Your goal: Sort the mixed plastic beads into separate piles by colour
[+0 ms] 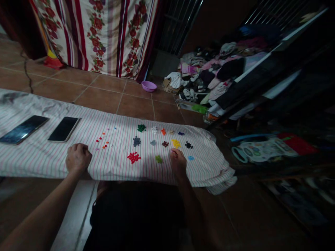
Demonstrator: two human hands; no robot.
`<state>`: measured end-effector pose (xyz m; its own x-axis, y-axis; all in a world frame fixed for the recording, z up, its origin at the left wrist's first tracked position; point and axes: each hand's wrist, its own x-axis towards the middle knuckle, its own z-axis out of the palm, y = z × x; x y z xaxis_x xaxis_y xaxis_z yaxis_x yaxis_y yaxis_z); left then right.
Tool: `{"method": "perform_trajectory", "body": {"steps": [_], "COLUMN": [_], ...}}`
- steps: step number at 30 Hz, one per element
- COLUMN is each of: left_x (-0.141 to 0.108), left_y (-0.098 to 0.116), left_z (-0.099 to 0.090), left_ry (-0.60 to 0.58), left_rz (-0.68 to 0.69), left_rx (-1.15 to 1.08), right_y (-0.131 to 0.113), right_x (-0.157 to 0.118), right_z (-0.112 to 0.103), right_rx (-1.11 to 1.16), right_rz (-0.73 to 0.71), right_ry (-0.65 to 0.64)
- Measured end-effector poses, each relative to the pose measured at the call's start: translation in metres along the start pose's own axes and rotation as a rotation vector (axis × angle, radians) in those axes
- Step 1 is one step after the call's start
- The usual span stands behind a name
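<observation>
My left hand (78, 157) rests on the striped cloth with its fingers curled in; whatever they may hold is hidden. Beside it lie a few scattered small red and orange pieces (105, 145). My right hand (178, 161) is closed, its fingertips pinched just below a pile of small yellow pieces (176, 143); anything between them is too small to make out. Around that hand are sorted piles: lime green (158, 159), light blue (191, 158), black (188, 144), brown (165, 143). Farther left sit red (134, 157), dark grey (136, 141) and dark green (141, 128) piles.
Two phones (64, 129) lie on the left of the cloth-covered surface (209, 167). Behind it, a purple basin (149, 86) stands on the tiled floor near a floral curtain (110, 38). Heaped clothes (209, 69) fill the back right.
</observation>
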<state>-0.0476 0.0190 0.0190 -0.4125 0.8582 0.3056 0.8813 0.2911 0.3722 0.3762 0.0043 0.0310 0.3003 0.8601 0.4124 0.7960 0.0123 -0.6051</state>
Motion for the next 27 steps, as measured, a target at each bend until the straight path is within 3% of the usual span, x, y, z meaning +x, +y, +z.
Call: {"method": "perform_trajectory", "body": {"steps": [5, 16, 19, 22, 27], "left_x": [0.000, -0.001, 0.000, 0.002, 0.004], "left_y": [0.002, 0.000, 0.000, -0.002, -0.008], "left_z": [-0.003, 0.000, 0.001, 0.004, 0.011], "left_ry": [-0.023, 0.008, 0.013, 0.029, 0.046], "left_rz": [-0.035, 0.004, 0.003, 0.016, 0.056], "left_rx": [-0.017, -0.003, 0.019, 0.043, 0.049], "right_y": [0.045, 0.053, 0.041, 0.014, -0.060], "right_x": [-0.007, -0.012, -0.006, 0.010, 0.050], "right_z": [-0.020, -0.012, -0.011, 0.006, 0.073], "right_rx": [-0.128, -0.247, -0.225, -0.115, 0.121], "right_rz": [-0.017, -0.118, -0.135, -0.194, -0.317], "right_ry": [-0.049, -0.081, -0.034, -0.007, -0.194]}}
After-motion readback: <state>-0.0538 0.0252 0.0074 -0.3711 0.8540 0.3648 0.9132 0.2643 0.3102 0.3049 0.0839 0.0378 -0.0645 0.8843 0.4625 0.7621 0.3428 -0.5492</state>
